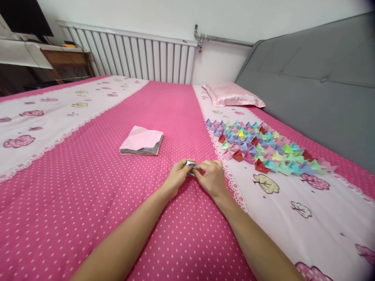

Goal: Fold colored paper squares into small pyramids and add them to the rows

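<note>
A small piece of folded light-blue paper (191, 164) is pinched between both hands, just above the pink dotted bedspread. My left hand (177, 176) grips its left side with thumb and fingers. My right hand (211, 177) has closed its fingertips on the right side, and they cover part of the paper. Beyond my left hand lies a stack of square paper (142, 139) with a pink sheet on top. To the right of my right hand stand rows of folded paper boats (262, 166) in many colours.
A pink pillow (233, 95) lies at the far end by the grey padded headboard (316, 74). Behind the bed, a white radiator (131, 52) and a pipe run along the wall. At the far left, a monitor (25, 17) stands on a wooden desk (66, 58).
</note>
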Demonstrator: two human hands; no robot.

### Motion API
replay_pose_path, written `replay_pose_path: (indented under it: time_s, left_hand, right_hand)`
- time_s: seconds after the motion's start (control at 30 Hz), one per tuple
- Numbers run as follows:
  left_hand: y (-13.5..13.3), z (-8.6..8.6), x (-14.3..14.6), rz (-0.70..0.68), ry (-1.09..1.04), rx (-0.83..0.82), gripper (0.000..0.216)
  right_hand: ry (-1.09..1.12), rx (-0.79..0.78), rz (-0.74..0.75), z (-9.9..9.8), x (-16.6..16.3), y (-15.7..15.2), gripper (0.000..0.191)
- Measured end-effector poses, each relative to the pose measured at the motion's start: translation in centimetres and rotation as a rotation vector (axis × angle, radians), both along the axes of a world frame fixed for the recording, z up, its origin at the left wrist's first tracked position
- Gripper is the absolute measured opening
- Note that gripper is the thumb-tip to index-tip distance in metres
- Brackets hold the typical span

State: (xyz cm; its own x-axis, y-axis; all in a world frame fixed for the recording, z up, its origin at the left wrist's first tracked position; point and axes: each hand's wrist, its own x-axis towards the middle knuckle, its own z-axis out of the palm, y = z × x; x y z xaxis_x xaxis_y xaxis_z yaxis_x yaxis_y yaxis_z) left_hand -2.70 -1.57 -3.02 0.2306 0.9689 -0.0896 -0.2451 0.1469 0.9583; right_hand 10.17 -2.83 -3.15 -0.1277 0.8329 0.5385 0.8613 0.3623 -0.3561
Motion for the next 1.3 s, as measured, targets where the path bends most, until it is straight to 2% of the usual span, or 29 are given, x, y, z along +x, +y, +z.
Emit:
replay_pose_path:
  time_s: [0.4,0.53,1.1,1.3]
  left_hand:
    - [-0.04,-0.28,0.01,-0.037,-0.006,0.028,0.019]
    - [-0.05,-0.25,0.07,-0.045,0.041,0.05,0.019]
    - [-0.06,-0.65,0.12,-0.12,0.052,0.067,0.019]
    - [-0.18,-0.45,0.19,-0.068,-0.025,0.007,0.018]
  right_hand:
    - [-0.116,-0.014,-0.023,0.07,0.0,-0.04,0.011]
    - [-0.154,-0.001,0.015,0.11,-0.06,0.01,0.013]
    - [-0.173,0.046,0.06,0.44,-0.16,-0.36,0.021]
    - [-0.159,0.033,0.013,0.45,-0.04,-0.37,0.017]
